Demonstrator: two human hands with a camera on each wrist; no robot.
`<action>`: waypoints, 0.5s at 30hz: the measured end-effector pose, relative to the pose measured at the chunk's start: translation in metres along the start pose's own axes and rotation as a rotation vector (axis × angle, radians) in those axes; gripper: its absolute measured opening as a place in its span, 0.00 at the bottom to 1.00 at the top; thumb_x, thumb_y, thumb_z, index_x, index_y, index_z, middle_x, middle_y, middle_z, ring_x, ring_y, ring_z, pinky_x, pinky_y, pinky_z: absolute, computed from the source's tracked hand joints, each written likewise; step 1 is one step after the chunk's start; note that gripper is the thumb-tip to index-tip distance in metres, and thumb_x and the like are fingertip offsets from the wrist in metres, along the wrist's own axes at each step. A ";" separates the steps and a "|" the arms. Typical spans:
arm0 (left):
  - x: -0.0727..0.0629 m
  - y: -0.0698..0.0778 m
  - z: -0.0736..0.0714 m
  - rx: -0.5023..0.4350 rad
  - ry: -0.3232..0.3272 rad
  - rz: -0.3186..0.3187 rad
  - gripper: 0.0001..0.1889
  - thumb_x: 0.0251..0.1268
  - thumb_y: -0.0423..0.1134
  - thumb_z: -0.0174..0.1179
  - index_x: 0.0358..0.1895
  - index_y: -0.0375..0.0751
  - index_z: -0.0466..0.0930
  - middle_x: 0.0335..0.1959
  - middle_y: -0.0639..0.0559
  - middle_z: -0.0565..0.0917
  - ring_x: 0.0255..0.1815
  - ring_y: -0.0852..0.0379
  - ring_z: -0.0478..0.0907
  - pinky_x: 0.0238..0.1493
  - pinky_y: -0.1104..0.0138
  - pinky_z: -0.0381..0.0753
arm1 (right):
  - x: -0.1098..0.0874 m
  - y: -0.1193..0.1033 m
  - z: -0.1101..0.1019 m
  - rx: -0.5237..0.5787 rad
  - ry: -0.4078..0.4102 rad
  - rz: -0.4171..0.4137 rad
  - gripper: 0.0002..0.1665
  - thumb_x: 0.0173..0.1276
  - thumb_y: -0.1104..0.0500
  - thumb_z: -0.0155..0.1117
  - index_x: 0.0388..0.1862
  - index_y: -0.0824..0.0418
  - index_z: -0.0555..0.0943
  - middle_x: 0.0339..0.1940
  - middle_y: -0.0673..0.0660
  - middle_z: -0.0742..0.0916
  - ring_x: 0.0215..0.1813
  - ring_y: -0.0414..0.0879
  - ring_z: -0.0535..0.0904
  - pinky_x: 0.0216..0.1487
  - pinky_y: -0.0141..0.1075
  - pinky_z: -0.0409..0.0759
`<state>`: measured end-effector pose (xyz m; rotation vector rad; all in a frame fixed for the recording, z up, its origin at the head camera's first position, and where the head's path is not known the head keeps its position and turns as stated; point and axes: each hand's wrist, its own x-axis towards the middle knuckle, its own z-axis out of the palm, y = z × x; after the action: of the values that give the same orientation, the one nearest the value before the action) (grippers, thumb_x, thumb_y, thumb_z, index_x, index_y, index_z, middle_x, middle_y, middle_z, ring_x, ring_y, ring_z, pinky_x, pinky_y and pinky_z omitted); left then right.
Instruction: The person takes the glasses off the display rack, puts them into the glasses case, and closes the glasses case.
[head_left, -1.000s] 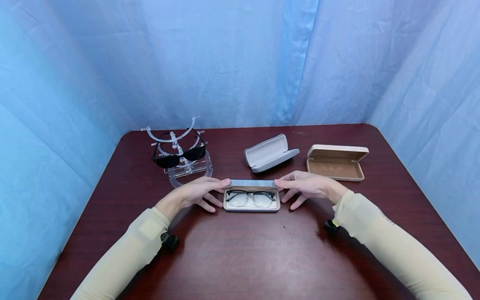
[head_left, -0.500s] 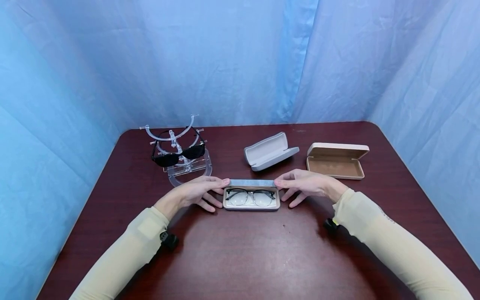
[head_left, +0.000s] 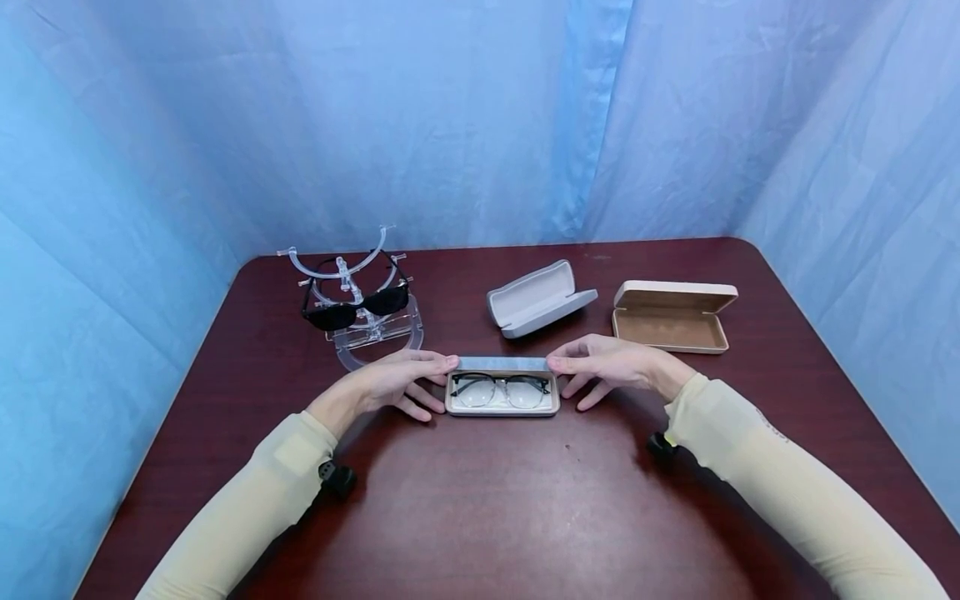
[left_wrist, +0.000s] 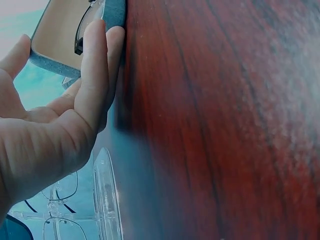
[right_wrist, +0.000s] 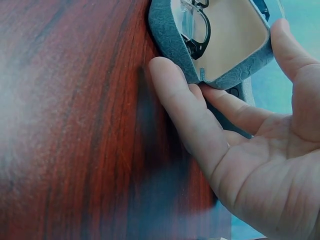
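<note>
A blue-grey glasses case lies at the middle of the table with its lid raised. Black-topped, clear-lens eyeglasses rest inside it on a pale layer. At the case's left end, my left hand has its thumb on the lid's corner and its other fingers along the side and behind. My right hand grips the opposite end the same way. Both wrist views show the textured outer shell, the beige lining and each thumb at the lid's edge.
Behind my left hand, a clear display stand carries black sunglasses. An opened grey case and an opened beige case sit farther back. Blue curtains surround the dark red table.
The head view has shifted slightly, so the table's things appear a little higher. Both hands stay at the case's ends, with the lid edge marginally nearer the eyeglasses.
</note>
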<state>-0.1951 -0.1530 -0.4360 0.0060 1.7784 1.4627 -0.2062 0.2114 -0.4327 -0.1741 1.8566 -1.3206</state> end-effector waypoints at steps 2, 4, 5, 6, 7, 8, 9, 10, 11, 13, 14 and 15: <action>-0.001 0.001 -0.001 0.000 -0.005 0.002 0.39 0.66 0.61 0.65 0.73 0.41 0.67 0.66 0.35 0.72 0.47 0.41 0.86 0.45 0.51 0.87 | 0.000 -0.002 0.000 -0.005 0.004 -0.002 0.36 0.71 0.43 0.67 0.66 0.66 0.75 0.65 0.63 0.78 0.56 0.57 0.83 0.51 0.51 0.85; -0.002 0.002 -0.002 -0.002 -0.007 0.004 0.39 0.66 0.61 0.65 0.72 0.42 0.68 0.66 0.36 0.72 0.47 0.41 0.86 0.45 0.51 0.87 | 0.000 -0.004 0.000 -0.011 0.009 -0.003 0.36 0.71 0.43 0.68 0.66 0.66 0.75 0.63 0.63 0.80 0.56 0.57 0.83 0.51 0.51 0.86; -0.003 0.003 -0.002 -0.004 -0.008 0.007 0.38 0.66 0.60 0.65 0.72 0.42 0.69 0.66 0.36 0.72 0.47 0.41 0.85 0.45 0.51 0.87 | 0.000 -0.004 0.000 -0.011 0.013 -0.001 0.35 0.70 0.43 0.68 0.65 0.66 0.75 0.62 0.62 0.81 0.56 0.57 0.83 0.50 0.50 0.86; -0.003 0.004 -0.002 -0.002 -0.009 0.011 0.38 0.66 0.60 0.65 0.72 0.42 0.69 0.66 0.36 0.72 0.47 0.41 0.86 0.45 0.51 0.87 | 0.000 -0.005 0.000 -0.011 0.017 -0.001 0.36 0.70 0.43 0.69 0.65 0.66 0.75 0.61 0.63 0.81 0.56 0.57 0.83 0.50 0.51 0.86; -0.003 0.004 -0.002 -0.005 -0.008 0.013 0.38 0.65 0.60 0.66 0.72 0.42 0.69 0.66 0.37 0.72 0.47 0.41 0.86 0.45 0.50 0.87 | 0.000 -0.005 0.000 -0.010 0.016 -0.003 0.36 0.70 0.43 0.68 0.66 0.66 0.75 0.61 0.63 0.81 0.56 0.57 0.82 0.50 0.51 0.86; -0.003 0.004 -0.002 -0.003 -0.008 0.022 0.38 0.66 0.60 0.66 0.71 0.42 0.70 0.65 0.37 0.73 0.47 0.41 0.86 0.44 0.50 0.87 | 0.000 -0.005 0.000 -0.003 0.018 -0.005 0.36 0.70 0.43 0.68 0.66 0.67 0.74 0.61 0.63 0.81 0.56 0.58 0.82 0.50 0.51 0.86; -0.003 0.004 -0.002 -0.002 -0.006 0.031 0.38 0.66 0.61 0.66 0.71 0.41 0.70 0.65 0.37 0.73 0.47 0.42 0.86 0.44 0.51 0.88 | 0.000 -0.005 -0.001 0.001 0.021 -0.004 0.37 0.71 0.43 0.68 0.66 0.67 0.73 0.61 0.63 0.80 0.56 0.58 0.82 0.50 0.51 0.86; -0.003 0.003 -0.002 -0.002 -0.005 0.035 0.38 0.65 0.61 0.66 0.71 0.41 0.70 0.65 0.37 0.73 0.46 0.42 0.86 0.44 0.51 0.88 | 0.000 -0.005 -0.001 0.007 0.020 -0.003 0.37 0.71 0.43 0.68 0.67 0.67 0.73 0.62 0.64 0.79 0.56 0.58 0.82 0.50 0.52 0.86; -0.002 0.003 -0.001 -0.007 -0.003 0.033 0.37 0.65 0.61 0.66 0.70 0.42 0.71 0.64 0.37 0.74 0.46 0.42 0.86 0.43 0.51 0.88 | 0.000 -0.004 -0.001 0.012 0.015 -0.002 0.38 0.71 0.44 0.68 0.68 0.68 0.72 0.63 0.64 0.79 0.56 0.58 0.82 0.50 0.52 0.86; -0.001 0.001 -0.001 -0.012 0.000 0.030 0.37 0.65 0.60 0.66 0.70 0.42 0.71 0.64 0.37 0.74 0.45 0.42 0.86 0.43 0.51 0.88 | 0.001 -0.003 -0.001 0.022 0.003 0.001 0.39 0.72 0.44 0.67 0.69 0.69 0.70 0.64 0.65 0.77 0.56 0.58 0.81 0.50 0.52 0.86; -0.001 0.000 0.000 -0.011 0.000 0.030 0.36 0.66 0.60 0.66 0.70 0.42 0.71 0.63 0.37 0.74 0.45 0.42 0.86 0.43 0.51 0.88 | 0.001 -0.002 -0.001 0.024 -0.001 0.004 0.39 0.72 0.44 0.67 0.70 0.69 0.69 0.64 0.65 0.77 0.56 0.58 0.81 0.50 0.52 0.86; -0.001 -0.001 0.000 -0.014 0.001 0.027 0.36 0.66 0.60 0.66 0.70 0.42 0.72 0.63 0.38 0.74 0.45 0.42 0.86 0.43 0.51 0.88 | 0.001 -0.002 -0.001 0.022 -0.007 0.005 0.39 0.72 0.44 0.67 0.70 0.69 0.69 0.64 0.65 0.77 0.56 0.58 0.81 0.50 0.52 0.86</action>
<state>-0.1937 -0.1537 -0.4361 0.0223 1.7752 1.4948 -0.2078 0.2105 -0.4312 -0.1613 1.8350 -1.3350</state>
